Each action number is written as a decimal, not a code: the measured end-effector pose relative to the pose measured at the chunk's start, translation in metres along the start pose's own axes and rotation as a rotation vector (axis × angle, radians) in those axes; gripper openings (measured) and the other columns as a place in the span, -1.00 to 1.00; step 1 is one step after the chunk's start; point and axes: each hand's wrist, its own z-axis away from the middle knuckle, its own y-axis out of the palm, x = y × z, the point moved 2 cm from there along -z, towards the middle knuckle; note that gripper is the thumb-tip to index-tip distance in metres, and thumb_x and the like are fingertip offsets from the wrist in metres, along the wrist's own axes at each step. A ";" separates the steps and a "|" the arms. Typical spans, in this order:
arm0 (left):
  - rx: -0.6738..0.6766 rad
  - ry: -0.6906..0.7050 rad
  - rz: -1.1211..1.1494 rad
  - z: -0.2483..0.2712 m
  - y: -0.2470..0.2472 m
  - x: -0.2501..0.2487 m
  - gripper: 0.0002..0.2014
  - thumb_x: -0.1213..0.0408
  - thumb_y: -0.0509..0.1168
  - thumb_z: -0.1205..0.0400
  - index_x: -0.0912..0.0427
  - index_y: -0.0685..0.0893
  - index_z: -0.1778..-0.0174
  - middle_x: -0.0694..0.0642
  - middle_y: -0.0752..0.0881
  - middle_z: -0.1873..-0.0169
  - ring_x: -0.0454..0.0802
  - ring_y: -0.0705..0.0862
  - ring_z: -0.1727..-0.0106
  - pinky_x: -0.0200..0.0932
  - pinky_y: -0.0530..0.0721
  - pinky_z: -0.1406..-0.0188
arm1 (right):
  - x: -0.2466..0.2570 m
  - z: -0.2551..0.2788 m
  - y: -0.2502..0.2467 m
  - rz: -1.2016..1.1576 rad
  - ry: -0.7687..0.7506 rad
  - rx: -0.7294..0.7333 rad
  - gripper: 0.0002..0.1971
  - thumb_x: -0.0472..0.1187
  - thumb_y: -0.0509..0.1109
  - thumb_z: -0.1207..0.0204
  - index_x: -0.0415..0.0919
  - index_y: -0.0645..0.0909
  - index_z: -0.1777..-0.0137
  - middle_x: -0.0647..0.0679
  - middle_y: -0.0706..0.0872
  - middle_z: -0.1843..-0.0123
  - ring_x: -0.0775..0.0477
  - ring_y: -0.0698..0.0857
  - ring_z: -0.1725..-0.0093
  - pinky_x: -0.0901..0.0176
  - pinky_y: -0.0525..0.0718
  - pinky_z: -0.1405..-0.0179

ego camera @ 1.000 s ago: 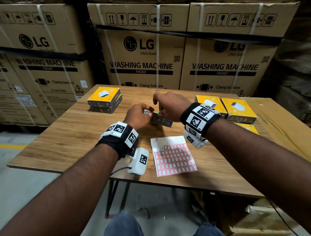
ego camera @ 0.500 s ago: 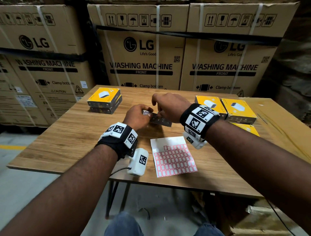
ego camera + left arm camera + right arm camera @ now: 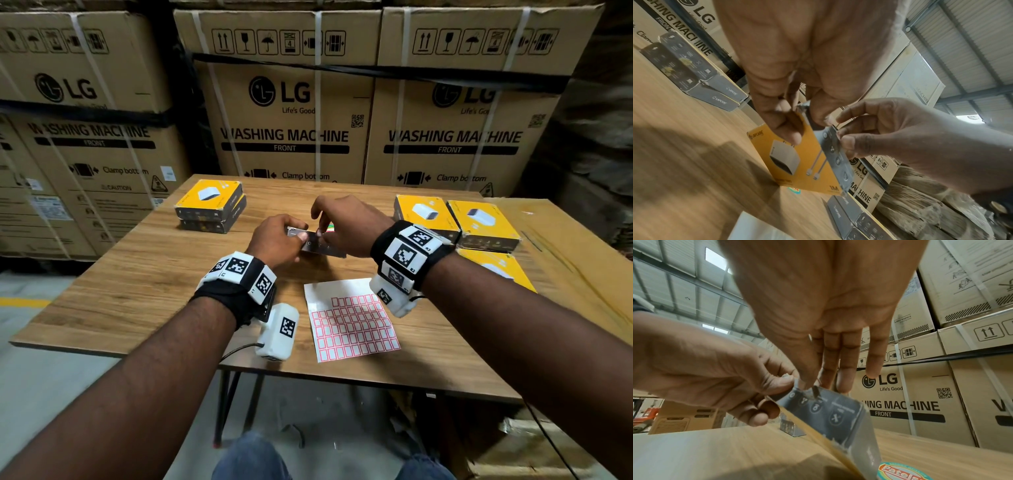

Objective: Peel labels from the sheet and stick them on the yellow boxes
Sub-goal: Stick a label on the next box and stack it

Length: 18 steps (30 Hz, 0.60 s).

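A yellow box (image 3: 322,248) stands tilted on one edge at the middle of the table, its grey side turned up. My left hand (image 3: 294,236) grips its left end; the fingers lie on the yellow face (image 3: 797,170) and the thumb on the grey side. My right hand (image 3: 320,229) pinches the upper edge, with the thumb pressed on the grey side (image 3: 838,415) and the forefinger behind it. Whether a label lies under that thumb I cannot tell. The label sheet (image 3: 352,325), white with red-framed labels, lies flat near the front edge.
A stack of two yellow boxes (image 3: 209,197) sits at the back left of the wooden table (image 3: 137,274). Three more yellow boxes (image 3: 486,222) lie at the right, beside a flat cardboard sheet (image 3: 565,246). Large cartons (image 3: 291,113) wall off the back.
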 end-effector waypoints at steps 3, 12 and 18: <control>0.000 0.002 -0.002 0.000 0.000 0.000 -0.79 0.29 0.34 -0.68 0.10 0.69 -0.23 0.03 0.69 -0.20 -0.04 0.74 0.23 -0.35 0.62 0.51 | -0.001 -0.001 0.002 -0.005 0.005 -0.025 -0.68 -0.19 0.42 -0.59 -0.09 0.51 -0.31 -0.02 0.74 -0.12 -0.03 0.66 -0.02 0.22 0.52 0.20; -0.013 0.020 0.012 -0.002 0.003 0.001 -0.81 0.33 0.34 -0.66 0.12 0.72 -0.17 0.08 0.72 -0.15 -0.01 0.72 0.28 -0.25 0.70 0.46 | 0.002 -0.008 -0.001 0.133 -0.047 -0.072 -0.70 -0.19 0.44 -0.56 -0.08 0.55 -0.27 0.02 0.74 -0.02 -0.01 0.63 0.06 0.28 0.32 0.43; -0.014 -0.007 0.038 -0.002 0.002 0.005 -0.79 0.31 0.35 -0.67 0.14 0.70 -0.22 0.04 0.69 -0.18 0.00 0.76 0.22 -0.20 0.78 0.35 | -0.004 -0.007 0.003 0.072 -0.004 -0.125 -0.67 -0.03 0.48 -0.51 -0.04 0.54 -0.22 0.08 0.75 -0.02 -0.02 0.66 0.01 0.15 0.50 0.26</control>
